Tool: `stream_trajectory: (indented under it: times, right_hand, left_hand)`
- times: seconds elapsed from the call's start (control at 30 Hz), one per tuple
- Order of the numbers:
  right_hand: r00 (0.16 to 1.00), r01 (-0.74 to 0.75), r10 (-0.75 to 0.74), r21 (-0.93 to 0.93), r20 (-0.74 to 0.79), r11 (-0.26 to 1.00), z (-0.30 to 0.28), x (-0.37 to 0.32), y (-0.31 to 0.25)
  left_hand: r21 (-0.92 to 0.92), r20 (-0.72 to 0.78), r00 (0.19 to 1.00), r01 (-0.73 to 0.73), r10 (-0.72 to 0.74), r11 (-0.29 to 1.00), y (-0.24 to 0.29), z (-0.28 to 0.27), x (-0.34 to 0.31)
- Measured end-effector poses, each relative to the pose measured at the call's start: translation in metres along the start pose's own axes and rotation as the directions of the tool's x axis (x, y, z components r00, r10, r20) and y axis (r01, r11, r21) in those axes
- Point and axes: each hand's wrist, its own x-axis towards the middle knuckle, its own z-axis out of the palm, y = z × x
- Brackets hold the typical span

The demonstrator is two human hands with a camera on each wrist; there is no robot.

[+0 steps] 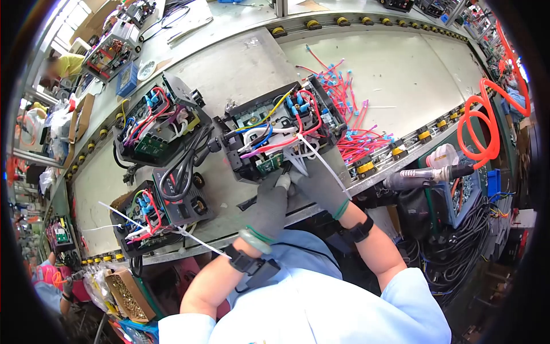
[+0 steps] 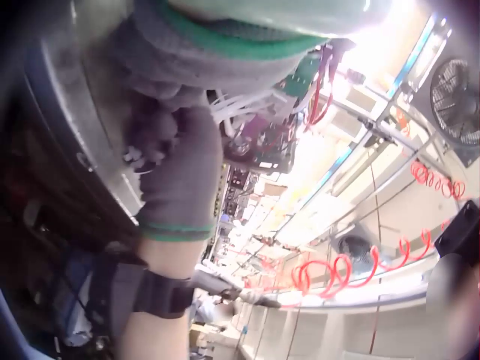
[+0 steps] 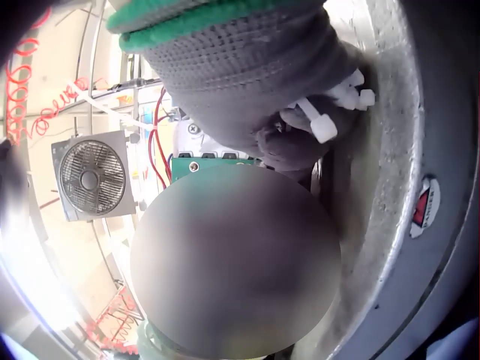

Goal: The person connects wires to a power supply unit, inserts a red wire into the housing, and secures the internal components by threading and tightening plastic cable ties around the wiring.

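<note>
An opened black electronics unit (image 1: 252, 129) with bare circuit boards and coloured wires sits before the person. At its near side both grey-gloved hands meet around a bundle of white wires (image 1: 296, 160). The right hand (image 1: 322, 188) grips these wires; in the right wrist view, small white connectors (image 3: 324, 127) stick out past its curled fingers. The left hand (image 1: 268, 206) has bent fingers right at the same bundle, against the right hand's fingertips. A long white cable tie (image 1: 325, 166) slants from the unit's wiring over the right hand.
Two more opened units (image 1: 152, 129) (image 1: 143, 215) stand to the left, with a coiled black cable (image 1: 180, 180). Red wires with blue ends (image 1: 361, 143) lie heaped to the right. Beyond the bench's metal edge hang a power screwdriver (image 1: 418, 176) and a coiled orange hose (image 1: 484, 135).
</note>
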Motion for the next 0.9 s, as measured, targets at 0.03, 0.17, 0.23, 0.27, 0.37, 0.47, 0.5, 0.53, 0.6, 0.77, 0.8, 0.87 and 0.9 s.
stream_trajectory:
  times: [0.03,0.17,0.23,0.27,0.37,0.47,0.5,0.53,0.6,0.77,0.8,0.87,0.9]
  right_hand:
    - [1.000,-0.004,0.004,0.003,0.004,1.000,-0.003,-0.003,0.006]
    - [1.000,0.011,-0.010,-0.068,0.026,0.998,-0.027,-0.027,0.016]
    - [0.998,0.056,-0.059,-0.094,-0.023,0.994,-0.033,-0.032,-0.002]
    - [0.998,0.056,-0.058,-0.090,-0.022,0.994,-0.028,-0.027,0.005]
    - [0.998,-0.055,0.064,-0.260,0.027,0.964,-0.017,-0.018,0.023]
    - [0.985,0.152,-0.171,-0.319,-0.032,0.935,-0.029,-0.026,-0.009]
    - [1.000,0.014,-0.014,0.002,-0.011,1.000,-0.034,-0.030,-0.015]
    - [0.989,-0.147,0.137,0.318,0.056,0.936,-0.038,-0.035,-0.021]
    - [0.988,-0.154,0.139,0.389,0.066,0.908,-0.039,-0.038,-0.031]
    - [0.977,-0.211,0.165,0.453,0.139,0.867,-0.035,-0.028,-0.019]
    - [0.980,-0.184,0.133,0.410,0.150,0.893,-0.033,-0.026,-0.019]
    - [0.998,-0.056,0.065,0.372,-0.010,0.927,-0.018,-0.021,-0.023]
    - [0.986,0.066,-0.014,0.315,-0.164,0.947,-0.013,-0.020,-0.025]
  left_hand:
    - [0.001,-0.004,1.000,0.005,-0.005,1.000,-0.006,0.003,-0.001]
    - [-0.095,-0.035,0.997,-0.075,0.072,0.993,-0.018,-0.002,0.008]
    - [-0.054,0.010,0.994,-0.107,0.108,0.993,-0.016,-0.006,0.010]
    - [-0.051,0.040,0.994,-0.097,0.099,0.994,-0.014,-0.007,0.010]
    - [-0.019,0.065,0.997,-0.043,0.044,0.999,-0.005,-0.010,0.007]
    - [0.008,0.004,0.997,-0.076,0.076,0.997,-0.017,-0.006,0.014]
    - [0.022,-0.047,0.989,-0.141,0.142,0.990,-0.026,-0.004,0.016]
    - [0.016,-0.049,0.989,-0.136,0.136,0.991,-0.033,-0.004,0.016]
    - [0.613,0.020,0.709,-0.565,0.705,0.552,-0.040,-0.002,0.016]
    - [0.588,0.032,0.745,-0.554,0.667,0.590,-0.043,-0.006,0.020]
    - [0.608,0.028,0.760,-0.529,0.650,0.592,-0.041,-0.006,0.022]
    - [0.587,0.034,0.744,-0.555,0.667,0.589,-0.038,-0.007,0.020]
    - [0.569,0.038,0.728,-0.579,0.684,0.584,-0.035,-0.007,0.018]
